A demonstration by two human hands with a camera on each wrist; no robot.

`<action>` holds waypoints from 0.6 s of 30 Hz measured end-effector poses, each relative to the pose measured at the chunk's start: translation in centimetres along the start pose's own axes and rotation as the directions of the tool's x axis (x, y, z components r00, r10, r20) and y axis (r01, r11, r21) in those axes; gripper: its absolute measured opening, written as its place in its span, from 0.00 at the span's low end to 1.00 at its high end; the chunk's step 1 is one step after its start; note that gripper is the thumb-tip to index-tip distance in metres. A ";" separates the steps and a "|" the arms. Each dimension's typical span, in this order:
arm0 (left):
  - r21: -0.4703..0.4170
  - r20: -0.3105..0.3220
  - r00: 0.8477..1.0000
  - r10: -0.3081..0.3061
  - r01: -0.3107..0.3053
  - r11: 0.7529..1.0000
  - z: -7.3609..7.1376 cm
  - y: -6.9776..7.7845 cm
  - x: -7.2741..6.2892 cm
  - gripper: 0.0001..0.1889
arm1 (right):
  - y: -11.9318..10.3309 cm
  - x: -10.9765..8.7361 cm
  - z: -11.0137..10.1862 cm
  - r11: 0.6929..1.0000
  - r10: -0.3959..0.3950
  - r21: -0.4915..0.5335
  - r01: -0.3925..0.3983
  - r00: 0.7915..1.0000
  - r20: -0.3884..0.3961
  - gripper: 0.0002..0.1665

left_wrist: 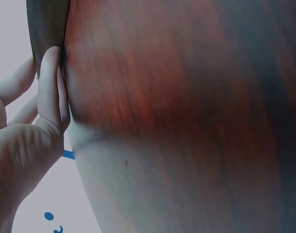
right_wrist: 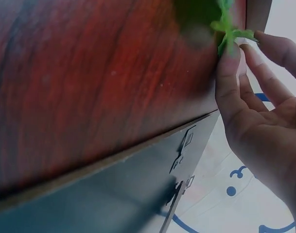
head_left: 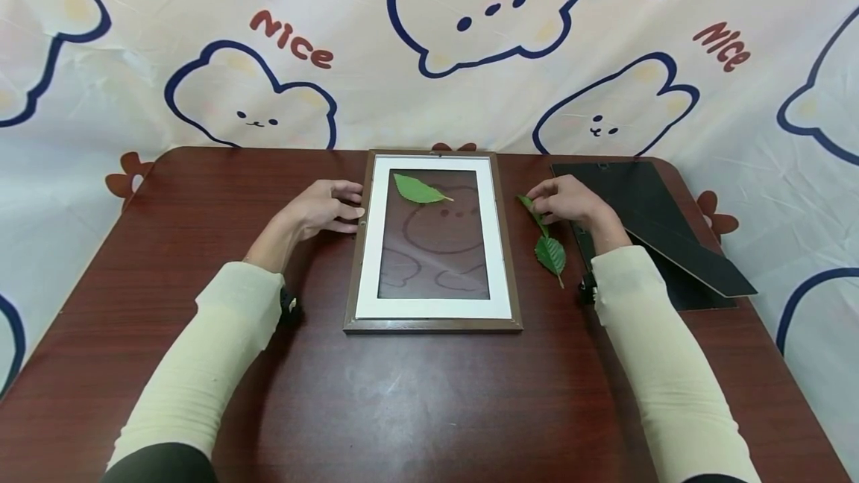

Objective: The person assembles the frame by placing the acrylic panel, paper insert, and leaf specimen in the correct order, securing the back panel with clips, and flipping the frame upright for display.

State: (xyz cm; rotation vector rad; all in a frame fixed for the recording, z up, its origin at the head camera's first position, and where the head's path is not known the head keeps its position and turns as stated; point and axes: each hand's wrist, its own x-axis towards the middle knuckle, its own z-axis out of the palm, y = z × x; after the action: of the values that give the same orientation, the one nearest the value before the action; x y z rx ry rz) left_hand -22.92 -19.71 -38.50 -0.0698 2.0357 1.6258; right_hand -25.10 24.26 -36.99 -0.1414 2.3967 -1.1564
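Picture frame (head_left: 432,326) lies on the brown table (head_left: 429,408), middle of the head view, with a white mat (head_left: 432,309) round a shiny pane (head_left: 432,267); one loose leaf (head_left: 417,189) sits at the pane's upper left. We see the left hand (head_left: 325,207) at the frame's left edge, fingers fairly straight and spread, touching rather than gripping. We see the right hand (head_left: 570,200) right of the frame, fingertips closed on a leafy sprig (head_left: 550,253), its lower leaf hanging toward us. Black board (head_left: 637,192) is beside that hand, with a flap (head_left: 691,259) raised at an angle. Left wrist view: we get fingers against the frame's side, little else; whether they press hard we can't tell. Right wrist view: we confirm thumb and finger pinching the sprig's green stem, gap to the table unclear, board edge and metal fittings below. Risks, in our judgement: a tight pinch could bruise or snap the thin stem; a draught or sleeve brush could shift the loose leaf; a left-hand push could skew the frame; the right forearm, so near the flap, could knock the board.
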 end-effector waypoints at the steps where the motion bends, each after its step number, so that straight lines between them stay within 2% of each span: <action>1: 0.000 -0.001 1.000 0.000 0.000 1.000 0.0 0.0 0.0 0.34 | 0.0 0.0 0.0 1.000 -0.005 0.000 0.005 1.000 -0.002 0.21; 12: 0.003 0.000 1.000 -0.006 0.006 1.000 0.0 0.0 0.0 0.33 | -0.3 -0.2 -0.2 0.999 -0.027 0.029 0.029 0.997 -0.073 0.18; 18: 0.006 0.002 1.000 -0.005 0.005 1.000 0.1 0.1 0.0 0.33 | -0.4 0.0 -0.2 0.996 -0.037 0.073 0.047 0.990 -0.139 0.17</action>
State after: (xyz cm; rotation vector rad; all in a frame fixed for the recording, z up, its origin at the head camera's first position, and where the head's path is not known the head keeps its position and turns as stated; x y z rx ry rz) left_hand -22.96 -19.63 -38.43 -0.0710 2.0370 1.6161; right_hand -25.20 24.16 -36.53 -0.0905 2.4748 -1.3143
